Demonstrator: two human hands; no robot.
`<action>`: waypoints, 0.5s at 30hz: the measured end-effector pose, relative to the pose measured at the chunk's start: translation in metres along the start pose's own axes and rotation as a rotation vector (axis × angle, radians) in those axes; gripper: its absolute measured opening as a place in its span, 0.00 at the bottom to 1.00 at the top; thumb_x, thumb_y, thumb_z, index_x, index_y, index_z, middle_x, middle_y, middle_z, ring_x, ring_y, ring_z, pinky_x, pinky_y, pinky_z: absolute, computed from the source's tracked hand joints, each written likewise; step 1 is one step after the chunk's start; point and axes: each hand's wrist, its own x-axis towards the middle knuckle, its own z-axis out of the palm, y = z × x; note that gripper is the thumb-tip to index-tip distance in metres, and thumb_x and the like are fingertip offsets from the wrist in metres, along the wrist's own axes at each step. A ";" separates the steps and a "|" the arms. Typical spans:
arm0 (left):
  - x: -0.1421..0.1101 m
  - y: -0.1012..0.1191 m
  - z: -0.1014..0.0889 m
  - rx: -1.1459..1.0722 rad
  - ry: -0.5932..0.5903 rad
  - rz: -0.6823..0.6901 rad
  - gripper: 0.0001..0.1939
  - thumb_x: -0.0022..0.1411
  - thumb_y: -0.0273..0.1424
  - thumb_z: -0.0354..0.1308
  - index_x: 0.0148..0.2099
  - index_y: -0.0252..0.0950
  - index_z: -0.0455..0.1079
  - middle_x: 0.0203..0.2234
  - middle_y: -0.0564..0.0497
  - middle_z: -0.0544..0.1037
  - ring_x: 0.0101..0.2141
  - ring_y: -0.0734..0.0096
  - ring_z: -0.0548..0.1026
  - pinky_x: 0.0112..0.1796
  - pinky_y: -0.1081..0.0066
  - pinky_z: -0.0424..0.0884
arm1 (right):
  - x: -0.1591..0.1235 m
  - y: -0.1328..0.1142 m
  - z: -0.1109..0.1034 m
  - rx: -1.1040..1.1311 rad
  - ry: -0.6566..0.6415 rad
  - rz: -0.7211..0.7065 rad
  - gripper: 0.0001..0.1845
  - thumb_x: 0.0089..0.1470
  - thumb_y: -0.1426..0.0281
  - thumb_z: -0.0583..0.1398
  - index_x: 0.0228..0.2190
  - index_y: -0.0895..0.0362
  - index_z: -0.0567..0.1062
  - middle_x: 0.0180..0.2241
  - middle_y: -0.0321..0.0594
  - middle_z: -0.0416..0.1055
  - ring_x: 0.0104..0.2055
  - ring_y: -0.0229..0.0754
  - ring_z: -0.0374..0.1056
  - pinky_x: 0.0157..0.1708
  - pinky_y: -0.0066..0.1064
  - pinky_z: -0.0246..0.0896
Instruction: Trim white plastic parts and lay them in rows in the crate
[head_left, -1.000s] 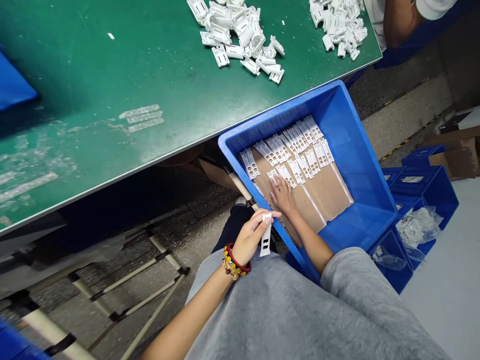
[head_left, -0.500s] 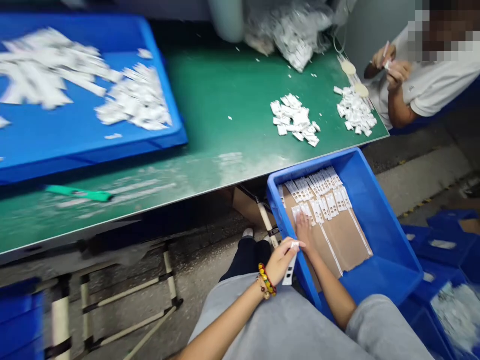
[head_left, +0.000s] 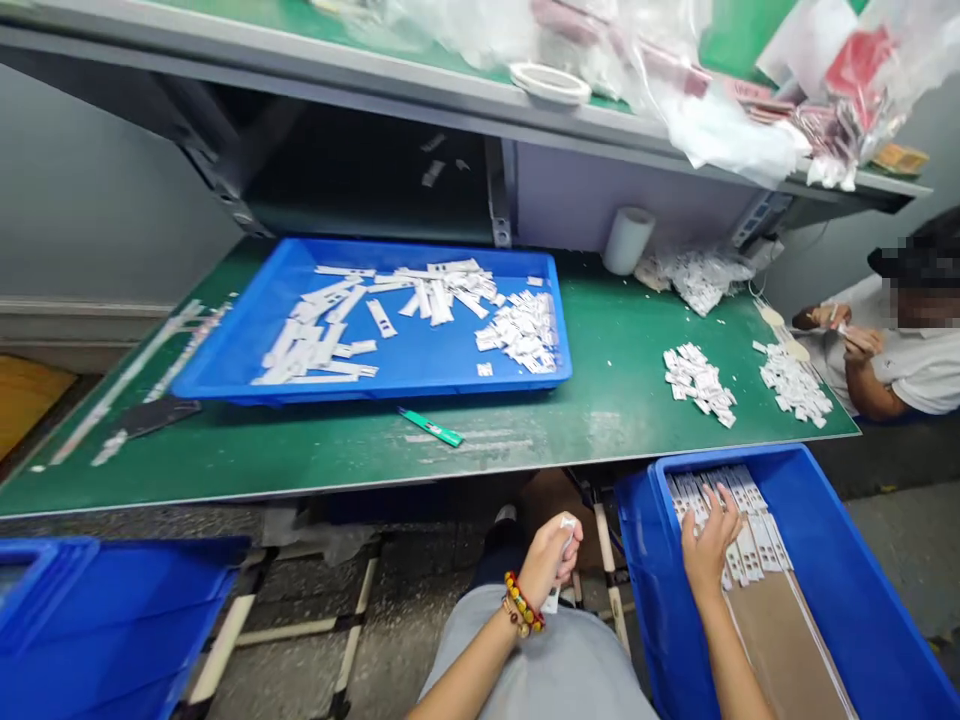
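Your left hand (head_left: 547,558) is clenched around a white plastic strip (head_left: 553,601). Your fingers wrap most of it, and only its lower end shows below your fist, just above your lap. Beaded bracelets sit on that wrist.

Your right hand (head_left: 706,548) reaches into a blue crate (head_left: 832,560), with its fingers (head_left: 712,510) spread and resting on rows of white perforated strips (head_left: 761,530). They show no clear grasp. The rows lie on a cardboard sheet (head_left: 780,645).

Ahead of you, a green workbench (head_left: 622,445) carries a blue tray (head_left: 300,385) of loose white strips and a pile of small white pieces (head_left: 697,382). At the bench's right end, a co-worker's hands (head_left: 862,345) hold a small white piece, well apart from yours.
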 end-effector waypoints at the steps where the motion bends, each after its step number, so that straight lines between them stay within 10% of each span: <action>1: 0.000 0.017 -0.019 0.012 0.012 0.025 0.25 0.52 0.56 0.56 0.29 0.38 0.61 0.15 0.62 0.55 0.13 0.83 0.48 0.15 0.78 0.44 | 0.018 -0.030 0.011 0.060 0.009 -0.011 0.23 0.59 0.64 0.51 0.54 0.58 0.66 0.57 0.59 0.60 0.61 0.59 0.56 0.57 0.60 0.49; 8: 0.000 0.164 -0.149 0.574 0.389 0.529 0.13 0.58 0.41 0.56 0.30 0.36 0.71 0.22 0.52 0.73 0.23 0.72 0.68 0.27 0.72 0.63 | 0.165 -0.249 0.126 0.430 -0.192 -0.413 0.23 0.59 0.69 0.52 0.56 0.54 0.62 0.58 0.51 0.61 0.62 0.50 0.56 0.60 0.50 0.52; 15: 0.065 0.272 -0.244 1.138 0.612 0.414 0.14 0.62 0.36 0.50 0.43 0.38 0.74 0.43 0.45 0.79 0.45 0.59 0.76 0.47 0.66 0.68 | 0.272 -0.392 0.278 0.258 -0.688 -0.643 0.35 0.53 0.72 0.60 0.61 0.61 0.58 0.65 0.54 0.53 0.66 0.54 0.48 0.62 0.48 0.48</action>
